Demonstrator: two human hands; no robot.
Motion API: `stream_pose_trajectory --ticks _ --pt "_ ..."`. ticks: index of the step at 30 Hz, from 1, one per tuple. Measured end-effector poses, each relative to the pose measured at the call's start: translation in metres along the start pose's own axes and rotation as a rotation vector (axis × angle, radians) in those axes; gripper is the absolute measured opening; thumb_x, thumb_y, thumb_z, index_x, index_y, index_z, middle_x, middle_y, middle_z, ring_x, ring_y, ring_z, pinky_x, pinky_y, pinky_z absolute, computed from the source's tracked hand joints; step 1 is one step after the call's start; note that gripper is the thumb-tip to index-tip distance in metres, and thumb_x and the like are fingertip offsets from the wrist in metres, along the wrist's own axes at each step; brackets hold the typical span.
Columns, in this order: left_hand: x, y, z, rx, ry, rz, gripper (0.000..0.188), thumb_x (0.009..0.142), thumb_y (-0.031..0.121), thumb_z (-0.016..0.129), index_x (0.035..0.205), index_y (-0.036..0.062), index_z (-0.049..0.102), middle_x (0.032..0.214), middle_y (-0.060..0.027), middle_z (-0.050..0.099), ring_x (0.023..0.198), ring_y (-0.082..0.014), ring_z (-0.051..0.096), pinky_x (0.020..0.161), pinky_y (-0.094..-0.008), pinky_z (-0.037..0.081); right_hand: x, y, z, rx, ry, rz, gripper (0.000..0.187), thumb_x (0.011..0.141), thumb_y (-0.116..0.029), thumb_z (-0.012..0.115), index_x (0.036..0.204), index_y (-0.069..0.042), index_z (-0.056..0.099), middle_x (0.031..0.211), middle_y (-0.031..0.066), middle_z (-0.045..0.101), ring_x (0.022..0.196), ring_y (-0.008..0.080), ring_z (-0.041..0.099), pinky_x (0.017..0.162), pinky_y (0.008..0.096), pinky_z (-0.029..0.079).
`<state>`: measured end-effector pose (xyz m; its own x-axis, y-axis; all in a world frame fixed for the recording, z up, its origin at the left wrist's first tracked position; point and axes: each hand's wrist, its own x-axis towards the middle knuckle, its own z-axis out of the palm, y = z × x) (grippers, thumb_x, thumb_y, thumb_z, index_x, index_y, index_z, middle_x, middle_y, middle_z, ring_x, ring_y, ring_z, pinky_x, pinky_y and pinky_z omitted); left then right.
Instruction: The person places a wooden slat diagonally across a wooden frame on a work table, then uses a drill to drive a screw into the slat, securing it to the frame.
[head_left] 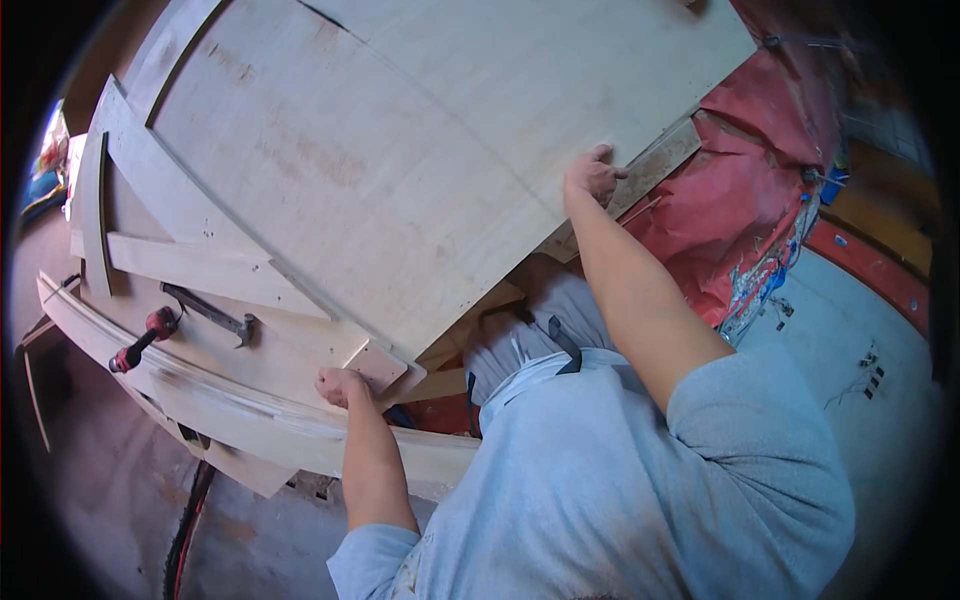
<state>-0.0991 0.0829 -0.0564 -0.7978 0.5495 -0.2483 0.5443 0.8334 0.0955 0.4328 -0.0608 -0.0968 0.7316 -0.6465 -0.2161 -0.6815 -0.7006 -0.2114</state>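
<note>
Left hand (343,387): down at the near end of the work, knuckles up, fingers curled closed on the left side of a small pale rectangular wooden block (375,366).
Left forearm: short reach, rising almost straight from the near edge.
Right hand (594,178): farther out, at the right edge of a large pale flat plywood panel (400,180), one digit up and another pointing right; whether it grips, I cannot tell.
Right forearm: long, bare, slanting far and left from the light-blue short sleeve (760,430).
Panel: broad and scuffed brown in patches, filling the far middle, its near corner close to the block.
Strips: a long pale diagonal wooden strip (170,180) runs along the panel's left side, meeting a second pale wooden strip (190,265) at an angle.
Tools: a dark-handled claw hammer (243,328) and a red-and-black power tool (158,323) lie side by side on the left.
Rim: a curved, layered pale wooden edge (200,385) sweeps across the near left.
Right side: crumpled red sheeting (690,245) beyond a worn brownish board (660,160) beside the right hand.
Floor: stained grey on the near left, crossed by a black cable (187,530); paler on the right, below a red beam (870,272).
</note>
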Motion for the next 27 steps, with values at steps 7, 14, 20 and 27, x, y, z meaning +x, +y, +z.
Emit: stream_pose_trajectory --ticks 7,14,20,27 --pt "-0.003 0.012 0.009 0.005 0.004 0.015 0.051 0.097 0.041 0.041 0.121 0.0054 0.068 0.125 -0.0239 0.069 0.116 -0.0419 0.065 0.101 -0.0499 0.048 0.012 0.002 0.01 0.034 0.004 -0.013 0.085 0.099 -0.064 0.034 0.144 0.008 0.032 0.116 0.0307 0.069 0.104 0.049 0.069 0.092 0.0575 0.053" --pt "0.009 -0.01 0.016 -0.03 0.165 0.084 0.041 0.096 0.041 0.045 0.105 0.0085 0.067 0.105 -0.0225 0.073 0.099 -0.0461 0.067 0.088 -0.0555 0.051 0.019 0.003 0.01 0.112 -0.047 -0.05 0.089 0.102 -0.06 0.042 0.138 0.021 0.03 0.108 0.0358 0.07 0.101 0.0485 0.071 0.085 0.0558 0.058" --pt "0.012 -0.013 0.012 0.035 0.096 0.085 0.036 0.096 0.038 0.045 0.103 0.0092 0.065 0.101 -0.0245 0.073 0.096 -0.0469 0.069 0.084 -0.0583 0.052 0.038 0.02 0.022 0.128 -0.1 -0.013 0.091 0.103 -0.061 0.033 0.144 0.02 0.031 0.108 0.0388 0.068 0.102 0.0479 0.071 0.082 0.0537 0.06" --pt "0.001 0.0 -0.003 -0.03 0.094 -0.008 0.034 0.094 0.034 0.048 0.102 0.01 0.069 0.099 -0.022 0.074 0.096 -0.0413 0.071 0.083 -0.0535 0.054 0.031 0.02 0.033 0.139 0.168 -0.132 0.09 0.098 -0.067 0.04 0.14 0.012 0.033 0.115 0.037 0.064 0.097 0.0504 0.07 0.077 0.0603 0.058"
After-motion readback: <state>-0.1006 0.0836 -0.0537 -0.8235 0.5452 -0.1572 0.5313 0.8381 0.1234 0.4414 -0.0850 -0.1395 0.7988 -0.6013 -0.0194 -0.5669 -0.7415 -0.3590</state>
